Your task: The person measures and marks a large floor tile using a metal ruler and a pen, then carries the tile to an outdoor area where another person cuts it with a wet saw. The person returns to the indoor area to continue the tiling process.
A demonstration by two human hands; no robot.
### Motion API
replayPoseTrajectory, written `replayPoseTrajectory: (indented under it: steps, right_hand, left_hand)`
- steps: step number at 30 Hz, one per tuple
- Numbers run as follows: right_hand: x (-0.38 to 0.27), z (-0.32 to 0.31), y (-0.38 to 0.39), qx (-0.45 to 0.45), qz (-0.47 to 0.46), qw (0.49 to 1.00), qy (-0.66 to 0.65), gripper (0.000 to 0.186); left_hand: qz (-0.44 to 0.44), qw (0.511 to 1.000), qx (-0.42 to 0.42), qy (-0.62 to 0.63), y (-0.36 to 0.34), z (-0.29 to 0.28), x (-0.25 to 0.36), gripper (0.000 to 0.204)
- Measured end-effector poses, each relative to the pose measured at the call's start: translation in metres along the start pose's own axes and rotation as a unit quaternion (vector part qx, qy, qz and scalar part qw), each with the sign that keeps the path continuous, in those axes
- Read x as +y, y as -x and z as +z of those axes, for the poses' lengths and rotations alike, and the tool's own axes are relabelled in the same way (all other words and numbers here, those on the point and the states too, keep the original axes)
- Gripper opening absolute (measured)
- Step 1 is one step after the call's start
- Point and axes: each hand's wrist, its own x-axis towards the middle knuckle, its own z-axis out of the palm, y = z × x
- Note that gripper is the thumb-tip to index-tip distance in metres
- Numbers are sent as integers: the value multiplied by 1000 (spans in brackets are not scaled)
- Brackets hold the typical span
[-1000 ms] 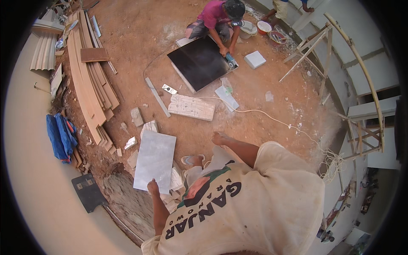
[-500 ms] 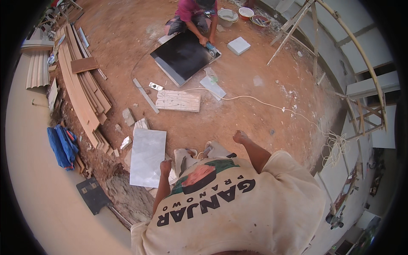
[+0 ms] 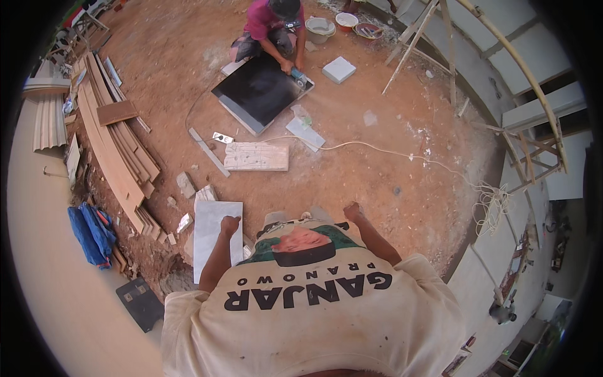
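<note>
My left hand [image 3: 230, 224] is curled closed above a pale grey rectangular tile [image 3: 210, 251]. From this angle I cannot tell whether it touches the tile; nothing shows in its fingers. Off to the right, over bare reddish soil, my right hand [image 3: 353, 212] is also curled closed, with no thing visible in it. Farther ahead, a co-worker in a pink shirt [image 3: 259, 24] crouches and works a blue angle grinder [image 3: 300, 78] at the right corner of a large glossy black tile [image 3: 254, 94].
A long pale block [image 3: 257, 157] lies before me, with a power strip [image 3: 223, 137] beside it. A white cable [image 3: 377, 146] crosses the soil to a coil at right. Wooden planks [image 3: 110, 138] line the left; scaffolding [image 3: 449, 56] stands at right. Buckets [image 3: 319, 30] stand behind the co-worker.
My left hand has risen forward and is now over the grey tile. My right hand has dipped slightly. The whole view has shifted a little; the co-worker still holds the grinder at the black tile.
</note>
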Motion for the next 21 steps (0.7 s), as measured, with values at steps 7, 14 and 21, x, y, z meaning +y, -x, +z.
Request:
replayPoseTrajectory:
  steps: [7, 14, 21]
  right_hand:
    - [-22, 15, 17, -78, -144, 953, 254, 37]
    - [-36, 34, 35, 40, 107, 971, -212, 44]
    - [-1, 85, 21, 176, 84, 961, -195, 9]
  left_hand:
    - [-80, 985, -1, 156, -26, -76, 41, 45]
    - [-10, 995, -13, 97, -31, -70, 18, 48]
    - [36, 998, -32, 38, -36, -50, -13, 51]
